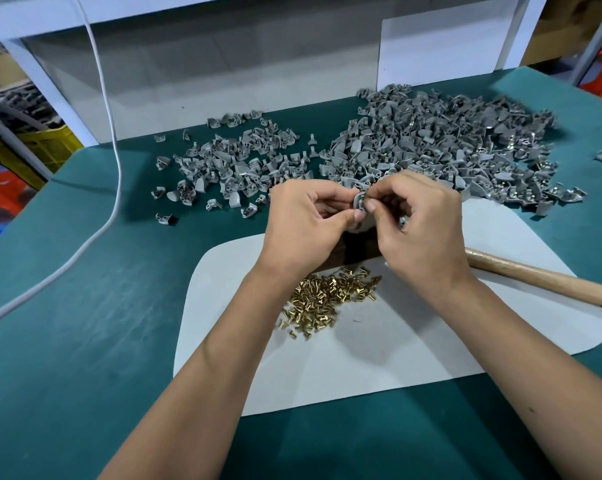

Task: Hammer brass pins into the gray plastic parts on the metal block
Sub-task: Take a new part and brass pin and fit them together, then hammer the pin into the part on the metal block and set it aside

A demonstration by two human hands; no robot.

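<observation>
Above the dark metal block (356,249), my left hand (304,225) pinches a small gray plastic part (357,202). My right hand (419,223) pinches a brass pin (362,201) against that part, thumb and forefinger tips meeting it. The hands hide most of the block. A heap of loose brass pins (327,299) lies on the white mat (414,341) just in front of the block. The hammer's wooden handle (542,277) lies on the mat to the right, its head hidden behind my right hand.
A small pile of gray parts (237,168) spreads behind left. A much larger pile (448,147), some with metal showing, lies behind right. A white cable (116,161) hangs down and runs off left over the green table (85,341). A white back panel (258,81) closes the far side.
</observation>
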